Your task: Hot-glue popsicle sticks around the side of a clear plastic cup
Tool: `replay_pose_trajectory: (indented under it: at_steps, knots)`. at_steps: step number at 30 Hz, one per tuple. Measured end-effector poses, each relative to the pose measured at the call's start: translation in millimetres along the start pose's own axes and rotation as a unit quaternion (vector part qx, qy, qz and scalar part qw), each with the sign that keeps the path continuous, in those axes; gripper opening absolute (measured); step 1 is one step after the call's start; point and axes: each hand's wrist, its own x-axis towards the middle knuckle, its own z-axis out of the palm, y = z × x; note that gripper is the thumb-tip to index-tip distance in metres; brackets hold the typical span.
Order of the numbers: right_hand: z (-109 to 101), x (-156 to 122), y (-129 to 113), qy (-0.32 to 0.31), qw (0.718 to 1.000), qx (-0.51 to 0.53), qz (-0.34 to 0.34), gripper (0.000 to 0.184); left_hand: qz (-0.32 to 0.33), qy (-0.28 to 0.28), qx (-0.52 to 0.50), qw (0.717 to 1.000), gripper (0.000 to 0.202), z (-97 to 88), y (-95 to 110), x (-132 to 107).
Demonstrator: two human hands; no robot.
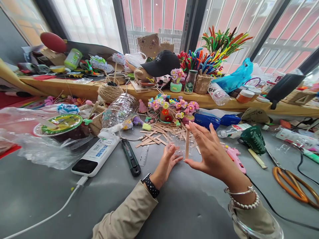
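Observation:
My right hand (208,149) pinches a wooden craft stick (187,143) lengthwise, thumb at its lower end and fingertips at its upper end, so that it stands nearly upright. Just behind the stick is a clear plastic container (178,141); its edges are hard to make out. My left hand (167,162) is closed at the container's left side, thumb up and fingers reaching toward the stick. A loose pile of craft sticks (151,137) lies beyond my hands. Close to my right wrist rests a pink glue gun (234,157), partly hidden.
Left of my hands lie a green utility knife (131,157), a clear ruler (144,155) and a white power bank (97,156) with its cable. Orange-handled scissors (290,182) sit at right. Pipe-cleaner flowers (171,106) stand behind the sticks, below a crowded wooden ledge (152,97).

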Motion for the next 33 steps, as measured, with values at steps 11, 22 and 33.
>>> replay_pose_trajectory:
  at_steps: [11, 22, 33]
  knots:
    - [-0.3, -0.3, -1.2, -0.003, 1.000, 0.004, 0.003, 0.083, 0.016, 0.028, -0.008, 0.999, 0.062, 2.0, 1.3, -0.5]
    - [-3.1, -1.0, 1.9, -0.012, 0.999, 0.024, 0.019, 0.089, 0.013, 0.018, -0.016, 1.000, 0.053, -1.2, -0.5, 1.3]
    - [5.8, 0.8, 0.7, 0.006, 0.999, 0.043, 0.018, 0.089, 0.011, 0.001, -0.010, 1.000, 0.056, 2.0, 1.3, -0.2]
